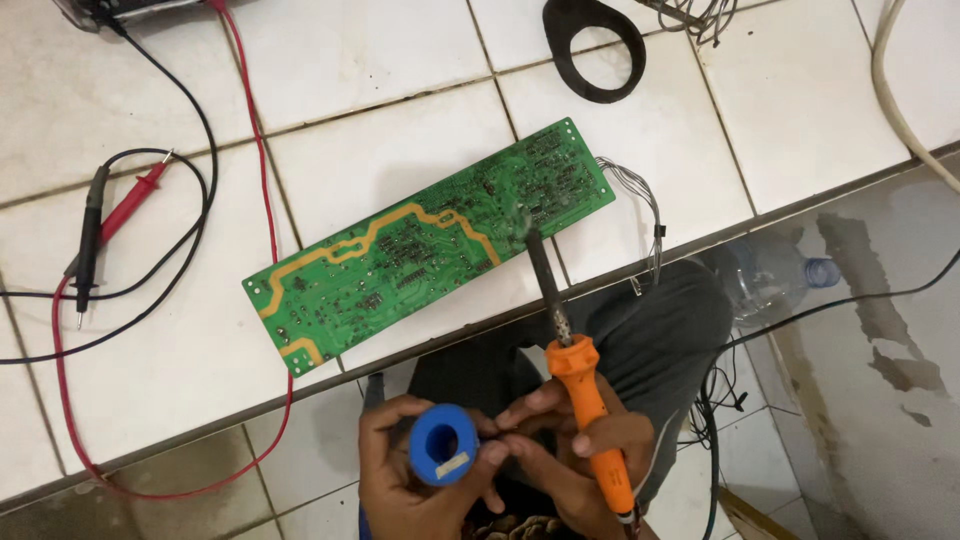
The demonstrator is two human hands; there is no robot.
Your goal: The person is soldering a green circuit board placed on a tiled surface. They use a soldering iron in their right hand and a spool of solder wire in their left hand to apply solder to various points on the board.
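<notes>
My left hand (400,470), at the bottom centre of the frame, is curled around a round blue plastic solder spool (443,444) with its hollow core facing up at me. My right hand (575,455), just right of it, is closed on the orange handle of a soldering iron (580,400); my right fingertips (510,425) reach across to touch the spool's edge. The iron slants up and to the left, and its dark metal tip rests on the lower edge of a long green printed circuit board (430,245) with yellow-orange traces, where a faint wisp of smoke shows. The board lies diagonally on the white tiled surface (380,150) in the middle of the frame, a bundle of thin grey wires (645,215) trailing from its right end. At the left lie a red and a black multimeter probe (105,215) with looping leads. A black oval ring (595,45) sits at the top centre. A clear plastic bottle (775,275) lies on the floor at the right.
</notes>
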